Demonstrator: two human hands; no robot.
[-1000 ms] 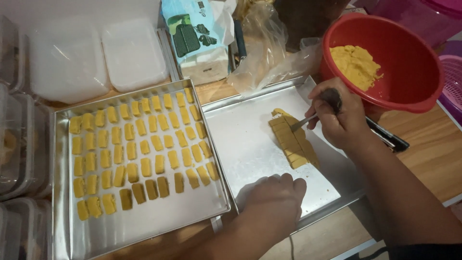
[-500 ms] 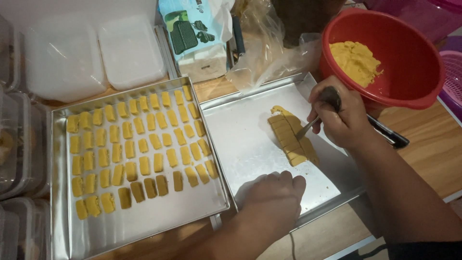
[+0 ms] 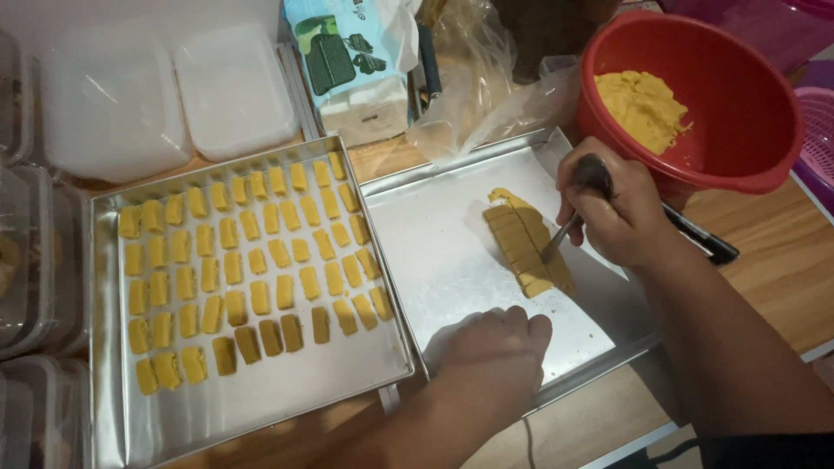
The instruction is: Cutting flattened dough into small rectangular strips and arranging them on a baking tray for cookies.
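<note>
My right hand [image 3: 613, 208] grips a dark-handled metal utensil [image 3: 573, 217] whose tip rests on a flat strip of yellow dough [image 3: 524, 243] scored into small bars. The dough lies on the right metal tray [image 3: 434, 252]. My left hand [image 3: 491, 352] rests, fingers curled, on that tray's near edge and holds nothing. The left metal tray [image 3: 113, 408] carries several rows of small yellow dough pieces [image 3: 248, 260]. A red bowl [image 3: 738, 95] with more yellow dough [image 3: 641, 104] stands at the back right, just beyond my right hand.
Clear plastic containers [image 3: 165, 95] stand behind the left tray, and more lidded tubs [image 3: 35, 260] along the left edge. A printed packet [image 3: 347, 61] and a crumpled plastic bag [image 3: 478, 95] lie behind the trays. A black tool [image 3: 704, 243] lies under my right wrist on the wooden table [image 3: 782, 260].
My right hand has shifted the utensil slightly down the dough strip toward its near end. My left hand and both trays have stayed in place.
</note>
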